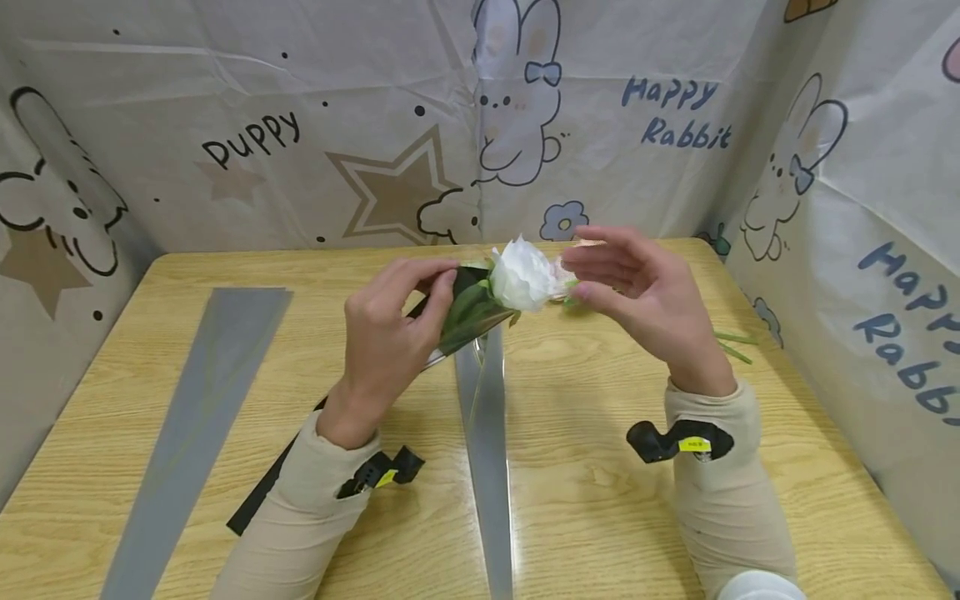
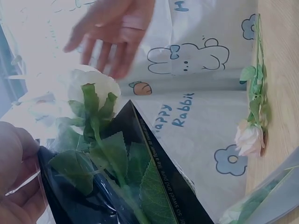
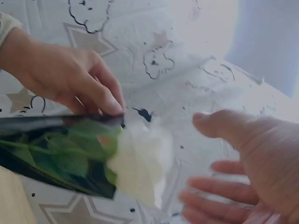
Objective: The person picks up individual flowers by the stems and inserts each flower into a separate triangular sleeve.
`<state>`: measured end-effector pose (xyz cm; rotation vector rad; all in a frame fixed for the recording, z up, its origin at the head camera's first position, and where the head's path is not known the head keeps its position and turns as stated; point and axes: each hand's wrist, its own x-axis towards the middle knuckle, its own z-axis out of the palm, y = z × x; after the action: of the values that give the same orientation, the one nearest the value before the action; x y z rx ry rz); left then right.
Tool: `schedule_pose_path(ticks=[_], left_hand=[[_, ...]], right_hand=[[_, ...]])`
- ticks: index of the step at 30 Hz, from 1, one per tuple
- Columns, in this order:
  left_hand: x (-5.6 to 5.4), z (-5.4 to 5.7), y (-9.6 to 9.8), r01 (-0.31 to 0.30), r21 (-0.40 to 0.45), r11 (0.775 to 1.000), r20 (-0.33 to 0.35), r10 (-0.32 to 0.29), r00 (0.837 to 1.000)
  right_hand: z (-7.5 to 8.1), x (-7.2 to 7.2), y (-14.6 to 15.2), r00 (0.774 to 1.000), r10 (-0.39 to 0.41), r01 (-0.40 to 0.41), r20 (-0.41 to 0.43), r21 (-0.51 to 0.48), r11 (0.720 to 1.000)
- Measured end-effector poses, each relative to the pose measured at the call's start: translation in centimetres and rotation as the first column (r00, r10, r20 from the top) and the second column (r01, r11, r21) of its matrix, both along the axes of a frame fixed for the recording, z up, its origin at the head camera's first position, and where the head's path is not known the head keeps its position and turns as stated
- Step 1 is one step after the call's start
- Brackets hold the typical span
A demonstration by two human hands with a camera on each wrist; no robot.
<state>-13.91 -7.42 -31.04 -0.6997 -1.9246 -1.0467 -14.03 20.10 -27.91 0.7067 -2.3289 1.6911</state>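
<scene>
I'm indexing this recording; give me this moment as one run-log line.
left hand: pinches black wrapper | right hand: beside white flower, holding nothing | white flower: stem in black wrapper, bloom outside

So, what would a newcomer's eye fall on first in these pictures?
Probably the white, many-petalled flower, near the head view's centre, poking from a narrow black-and-clear wrapper pinched by the bare left hand. The bare right hand hovers just right of the flower. Next may come the pale sheet printed with rabbits and stars, behind the light-wood table.
</scene>
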Motion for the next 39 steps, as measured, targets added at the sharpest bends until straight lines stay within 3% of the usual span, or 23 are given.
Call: schedule_pose_path(ticks=[2,4,8,21,39], left_hand=[[0.0,0.0,0.0,-0.002,-0.002,1.000,0.001,0.002,1.000],[0.0,0.0,0.0,-0.006,-0.004,1.000,0.001,0.006,1.000],[0.0,0.0,0.0,-0.014,-0.004,1.000,-0.005,0.014,1.000],[0.0,0.0,0.4,-0.019,-0.017,1.000,-0.013,0.019,1.000],[0.1,-0.5,0.8,-0.019,-0.035,0.999,-0.028,0.018,0.999]], right_hand=[[0.0,0.3,-0.6,0.988,0.032,-0.038,-0.148,-0.034,0.999],[-0.1,0.5,-1.4,0.963,0.077,-0.083,-0.259,-0.014,0.996],[-0.4,0.6,-2.4,0.923,0.114,-0.088,-0.368,0.085,0.992],[-1.2,1.0,-3.4,0.907,0.139,-0.094,-0.398,0.131,0.987],[-2.1,1.2,-4.9,0.909,0.225,-0.176,-0.351,0.164,0.971]])
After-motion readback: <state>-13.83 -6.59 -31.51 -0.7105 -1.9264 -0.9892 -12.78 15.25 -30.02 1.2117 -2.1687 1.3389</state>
